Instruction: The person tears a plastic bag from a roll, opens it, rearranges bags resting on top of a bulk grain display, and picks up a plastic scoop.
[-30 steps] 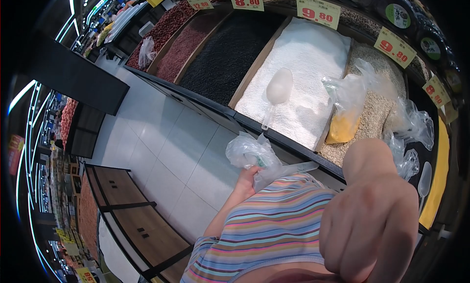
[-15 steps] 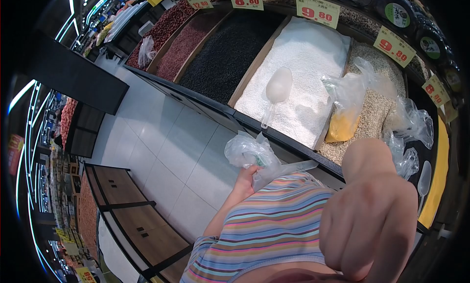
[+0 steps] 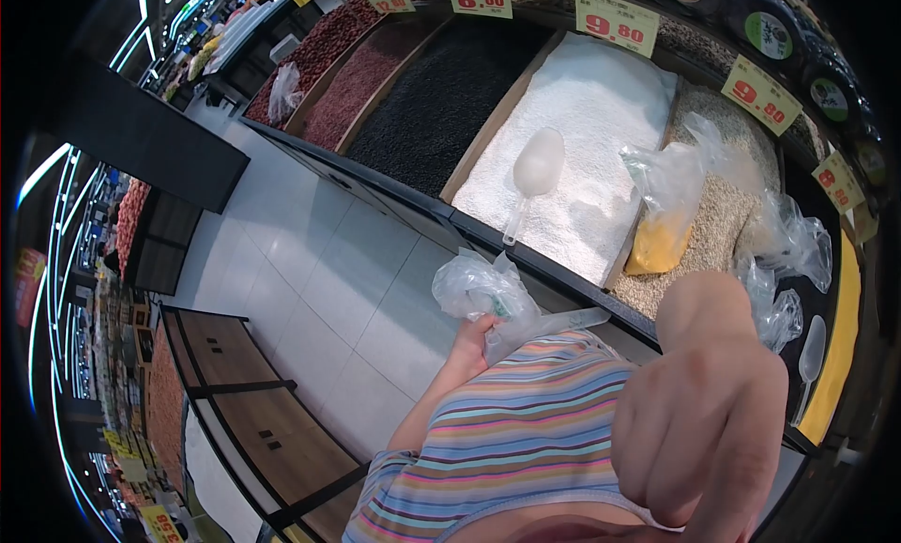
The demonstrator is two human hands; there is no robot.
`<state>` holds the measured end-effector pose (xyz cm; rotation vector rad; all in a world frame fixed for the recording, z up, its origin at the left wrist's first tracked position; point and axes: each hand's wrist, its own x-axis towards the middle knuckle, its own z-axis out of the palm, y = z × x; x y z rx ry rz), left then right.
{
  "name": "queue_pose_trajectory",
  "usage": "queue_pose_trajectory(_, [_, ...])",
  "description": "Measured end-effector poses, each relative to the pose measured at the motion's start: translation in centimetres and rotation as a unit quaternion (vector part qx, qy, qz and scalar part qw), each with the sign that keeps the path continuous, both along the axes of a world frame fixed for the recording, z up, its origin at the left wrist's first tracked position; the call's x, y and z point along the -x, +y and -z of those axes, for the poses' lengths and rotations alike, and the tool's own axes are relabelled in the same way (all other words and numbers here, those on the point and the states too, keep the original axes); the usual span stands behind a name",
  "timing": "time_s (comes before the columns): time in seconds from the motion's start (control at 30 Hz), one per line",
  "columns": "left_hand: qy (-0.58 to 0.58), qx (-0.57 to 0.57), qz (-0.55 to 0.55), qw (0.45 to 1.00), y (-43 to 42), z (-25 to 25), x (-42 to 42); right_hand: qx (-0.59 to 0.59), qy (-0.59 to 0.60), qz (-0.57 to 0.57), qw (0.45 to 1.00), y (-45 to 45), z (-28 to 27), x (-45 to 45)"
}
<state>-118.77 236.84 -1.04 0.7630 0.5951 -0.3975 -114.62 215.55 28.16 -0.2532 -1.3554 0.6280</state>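
Note:
My left hand point(image 3: 469, 346) is closed on a crumpled clear plastic bag point(image 3: 483, 288) in front of my striped top, beside the bin edge. A long translucent piece point(image 3: 568, 321) sticks out to the right below the bag; I cannot tell whether it is part of the bag. My right hand point(image 3: 699, 421) is raised close to the camera, large in view. Its fingers are curled and lie together, and their tips are partly hidden at the bottom edge. What they hold, if anything, does not show.
Bins hold white grain point(image 3: 601, 102), black grain point(image 3: 432, 92), reddish grain point(image 3: 361, 78) and beige grain point(image 3: 709, 214). A white scoop point(image 3: 539, 163) lies on the white grain, and a bag with yellow contents point(image 3: 660, 245) on the beige. Another scoop point(image 3: 813, 351) is at right. Wooden cabinets point(image 3: 282, 421) stand behind.
The view has shifted very slightly, and my right hand sits a little lower and further left. My left hand keeps its hold on the plastic bag.

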Motion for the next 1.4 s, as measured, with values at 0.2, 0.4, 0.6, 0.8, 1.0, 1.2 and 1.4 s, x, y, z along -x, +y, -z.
queue_pose_trajectory(0.2, [-0.005, 0.021, 0.007, 1.000, 0.2, 0.4, 0.1, 0.011, 0.034, -0.008, 0.999, -0.2, 0.7, -1.0])
queue_pose_trajectory(0.4, [0.010, 0.027, -0.010, 1.000, 0.2, 0.5, 0.4, -0.024, 0.008, 0.024, 0.999, 0.3, 0.8, -1.0])
queue_pose_trajectory(0.6, [-0.003, 0.036, -0.014, 0.999, 0.3, 0.5, 0.7, -0.024, -0.022, 0.039, 0.999, -0.1, 1.2, -1.1])
queue_pose_trajectory(0.8, [0.007, 0.055, -0.011, 0.998, 0.5, 1.3, 0.8, 0.075, -0.048, 0.005, 0.996, -0.5, 4.4, -2.6])
queue_pose_trajectory(1.0, [-0.048, 0.048, -0.046, 0.997, 0.2, 1.0, 1.2, 0.179, -0.246, -0.039, 0.952, 1.8, 10.1, -1.0])
queue_pose_trajectory(1.2, [-0.040, 0.040, -0.056, 0.997, -0.3, 0.6, 1.2, 0.184, -0.280, -0.059, 0.940, 2.2, 10.0, -0.5])
queue_pose_trajectory(1.4, [-0.056, 0.054, -0.087, 0.993, -0.6, 0.7, 1.7, 0.188, -0.308, -0.068, 0.930, 1.6, 10.0, -0.6])
